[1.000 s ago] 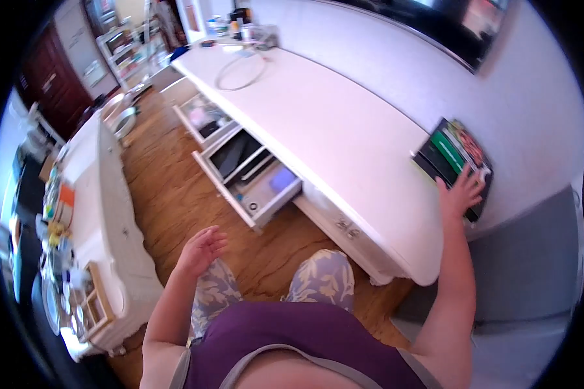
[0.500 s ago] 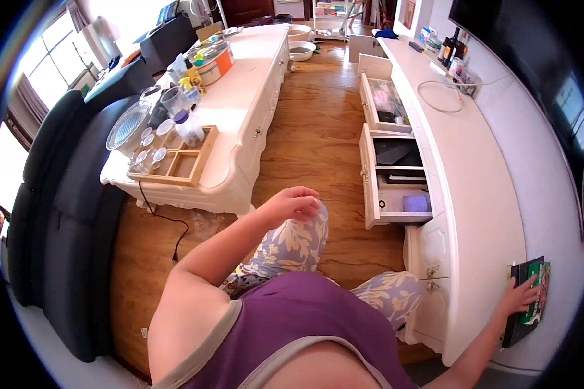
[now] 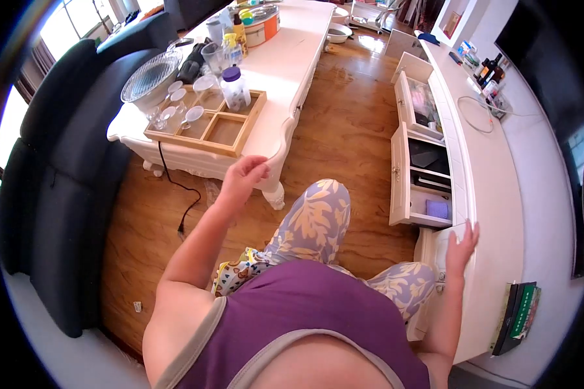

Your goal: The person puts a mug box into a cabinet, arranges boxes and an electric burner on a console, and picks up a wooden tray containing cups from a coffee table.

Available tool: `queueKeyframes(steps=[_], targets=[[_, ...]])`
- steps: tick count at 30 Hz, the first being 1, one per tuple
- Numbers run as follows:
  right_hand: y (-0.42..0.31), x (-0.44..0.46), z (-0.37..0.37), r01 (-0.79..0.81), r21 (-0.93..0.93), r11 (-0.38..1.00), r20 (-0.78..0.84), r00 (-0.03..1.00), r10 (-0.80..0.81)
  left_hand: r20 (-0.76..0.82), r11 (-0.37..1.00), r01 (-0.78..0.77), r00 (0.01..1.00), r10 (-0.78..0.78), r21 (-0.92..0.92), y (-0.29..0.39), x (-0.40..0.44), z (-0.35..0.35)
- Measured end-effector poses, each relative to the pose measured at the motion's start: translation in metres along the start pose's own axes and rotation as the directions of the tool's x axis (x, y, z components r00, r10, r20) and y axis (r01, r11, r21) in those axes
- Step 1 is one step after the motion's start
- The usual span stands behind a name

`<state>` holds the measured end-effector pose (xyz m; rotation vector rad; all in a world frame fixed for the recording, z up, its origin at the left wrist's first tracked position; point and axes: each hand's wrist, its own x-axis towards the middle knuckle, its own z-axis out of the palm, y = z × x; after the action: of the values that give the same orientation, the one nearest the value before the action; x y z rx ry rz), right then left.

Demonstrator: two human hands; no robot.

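My left hand (image 3: 245, 178) is in front of the near edge of the white table (image 3: 291, 39), loosely bent with nothing in it. A wooden divided tray (image 3: 240, 146) lies just beyond it, bearing several clear cups and a jar with a purple lid (image 3: 234, 89). On the other side, my right hand (image 3: 462, 247) hovers by the front edge of the long white cabinet (image 3: 496, 259), fingers apart and holding nothing. Whether it touches the edge I cannot tell. Farther right, a small stack of dark and green books or boxes (image 3: 518, 319) lies against the wall.
Two drawers stand pulled out into the aisle; the nearer drawer (image 3: 401, 185) has a purple item (image 3: 437, 208) inside. A dark sofa (image 3: 78, 214) lines the left. A black cord (image 3: 191, 194) hangs from the table to the wooden floor (image 3: 353, 123). A coiled cable (image 3: 477, 117) lies on the cabinet.
My right hand has left the green and dark stack and moved forward and left to the cabinet's edge. My left hand has shifted left towards the table. The view has moved too.
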<state>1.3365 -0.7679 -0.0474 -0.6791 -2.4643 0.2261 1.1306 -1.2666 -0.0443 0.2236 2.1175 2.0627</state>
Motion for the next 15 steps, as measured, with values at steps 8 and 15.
queueKeyframes(steps=[8, 15], targets=[[-0.137, 0.013, 0.048, 0.161, 0.191, 0.968, 0.241, 0.949, -0.205, -0.415, 0.969, -0.216, 0.898, 0.148, -0.122, -0.033, -0.003, -0.071], [-0.224, 0.017, 0.077, 0.344, 0.356, 0.868, 0.311, 0.833, -0.458, -0.594, 0.954, -0.297, 0.774, 0.222, -0.03, -0.047, -0.006, -0.119]])
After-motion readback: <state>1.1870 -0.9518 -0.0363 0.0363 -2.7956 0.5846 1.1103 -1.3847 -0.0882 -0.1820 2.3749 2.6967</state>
